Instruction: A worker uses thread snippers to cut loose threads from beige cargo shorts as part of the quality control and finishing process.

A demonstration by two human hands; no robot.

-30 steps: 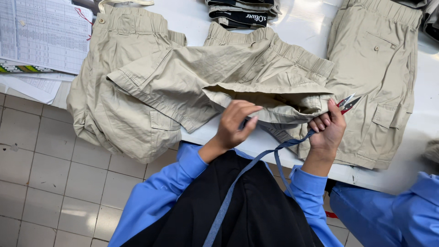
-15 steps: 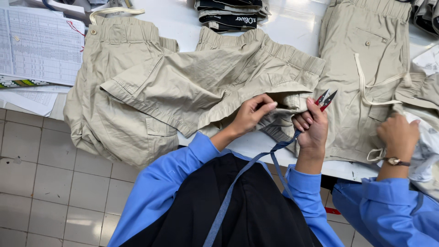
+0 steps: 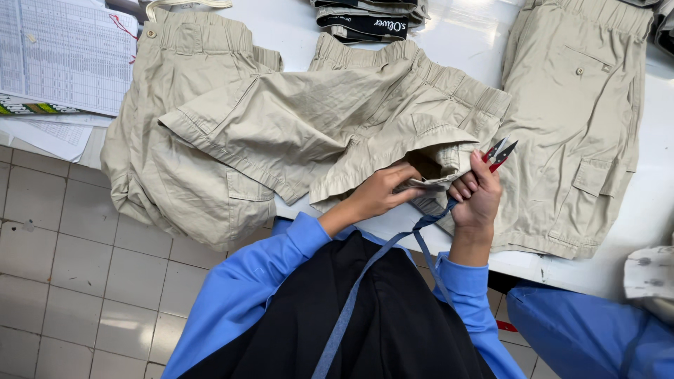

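Gone from the right side is the co-worker's hand that was pulling at a garment half a second ago; only a blue sleeve (image 3: 583,330) is showing now at the lower right corner of the view. Both of the person's own hands are staying at the near edge of the white table (image 3: 295,28), where they were, and the pocket cloth is now lying more open between them.

The left hand (image 3: 382,191) is pinching a fold of the turned-out pocket lining (image 3: 425,184) of the beige shorts (image 3: 337,119), fingers curled and pressed together on the cloth. The right hand (image 3: 477,193) is closed around a pair of small thread snips (image 3: 498,151), red-handled, blades pointing up and away, slightly parted, just beside the pocket opening but not touching the cloth as far as can be seen. A blue strap (image 3: 365,277) is running from the snips' hand down across the dark apron (image 3: 365,316).

These shorts are lying across the near edge, one leg folded over toward the left. Another beige pair (image 3: 175,140) is hanging partly off the left edge beneath them, and a third pair (image 3: 583,119) is lying flat toward the right edge. Printed paper sheets (image 3: 63,56) are sitting at the far left corner, and a stack of dark folded garments (image 3: 365,21) is resting at the far edge. With the neighbour's hand withdrawn, the work on the lining appears undisturbed.
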